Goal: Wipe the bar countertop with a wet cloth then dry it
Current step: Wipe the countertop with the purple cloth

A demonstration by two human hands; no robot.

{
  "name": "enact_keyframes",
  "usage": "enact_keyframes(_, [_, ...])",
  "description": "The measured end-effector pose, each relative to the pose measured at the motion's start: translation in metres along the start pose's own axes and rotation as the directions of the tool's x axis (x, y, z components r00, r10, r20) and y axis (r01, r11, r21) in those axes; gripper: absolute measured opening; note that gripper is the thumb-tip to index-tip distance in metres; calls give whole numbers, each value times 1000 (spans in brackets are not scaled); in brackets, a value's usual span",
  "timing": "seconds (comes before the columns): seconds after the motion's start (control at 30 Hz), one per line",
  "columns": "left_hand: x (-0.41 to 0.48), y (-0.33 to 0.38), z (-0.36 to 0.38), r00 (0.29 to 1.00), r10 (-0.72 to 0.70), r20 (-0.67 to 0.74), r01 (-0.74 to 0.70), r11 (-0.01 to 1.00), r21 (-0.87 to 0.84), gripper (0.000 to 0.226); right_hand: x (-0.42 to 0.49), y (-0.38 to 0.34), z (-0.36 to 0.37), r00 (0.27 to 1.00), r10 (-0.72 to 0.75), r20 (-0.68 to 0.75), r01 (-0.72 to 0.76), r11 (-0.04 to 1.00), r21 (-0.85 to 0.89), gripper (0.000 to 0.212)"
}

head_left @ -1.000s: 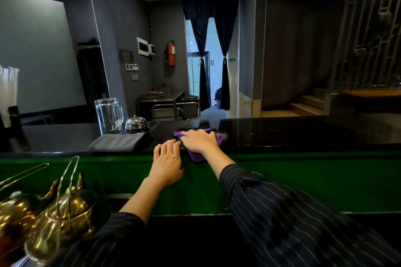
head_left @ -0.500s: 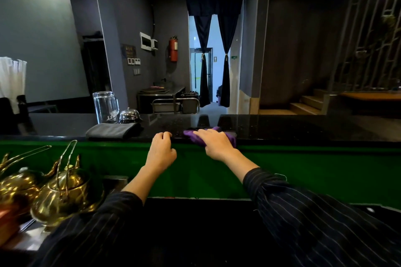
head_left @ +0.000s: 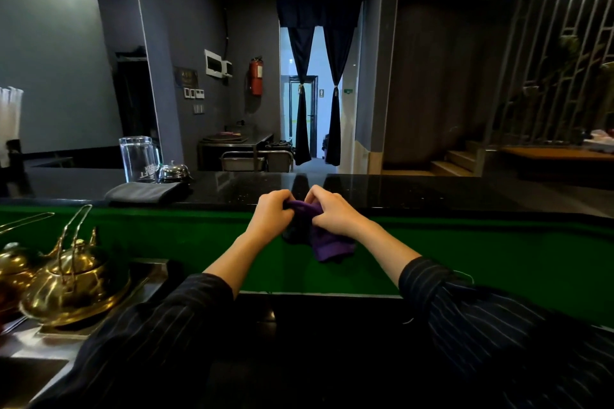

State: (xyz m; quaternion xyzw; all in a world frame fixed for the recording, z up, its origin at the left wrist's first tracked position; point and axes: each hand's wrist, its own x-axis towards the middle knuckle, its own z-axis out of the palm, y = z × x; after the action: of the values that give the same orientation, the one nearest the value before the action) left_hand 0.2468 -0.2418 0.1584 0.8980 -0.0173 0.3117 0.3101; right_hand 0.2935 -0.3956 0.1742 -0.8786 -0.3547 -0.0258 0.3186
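The black, glossy speckled-stone worktop [head_left: 415, 196] runs across the middle of the frame with nothing pressing on it now. On it, left of centre, lies a folded dark grey cloth [head_left: 146, 192], possibly the dry one. The small crumpled purple cloth [head_left: 327, 247] was being swept along the near edge half a second ago. It has since been lifted off and hangs at centre frame, in front of the green panel below the edge. I read this as a pause in the wet wipe — regathering or refolding, perhaps wringing; the bunched fabric hides which. The right hand [head_left: 335, 212] has its fingers curled, gripping the cloth's top, and the left hand [head_left: 270, 214] — close beside it — pinches the same bunch.
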Motion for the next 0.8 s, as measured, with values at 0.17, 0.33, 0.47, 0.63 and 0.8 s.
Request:
enact_keyframes(0.17, [-4, 15, -7, 992, -66, 105, 71, 996, -46, 12, -19, 22, -18, 995, 52, -83, -52, 999, 2, 14])
enact_keyframes(0.33, [-12, 9, -20, 951, -195, 239, 240, 955, -176, 16, -27, 36, -32, 994, 88, -68, -82, 993, 90, 20])
enact_keyframes(0.47, [-22, 6, -29, 852, -273, 448, 430, 852, -298, 18, -28, 36, -41, 989, 125, -79, -103, 966, 239, 11])
enact_keyframes(0.63, [-30, 9, -36, 737, -294, 608, 554, 779, -294, 22, -31, 35, -50, 989, 112, -96, -69, 925, 374, 12])
enact_keyframes(0.8, [-32, 35, -16, 751, -324, 576, 516, 831, -206, 41, -31, 19, -50, 991, -66, -118, 91, 972, 216, 16])
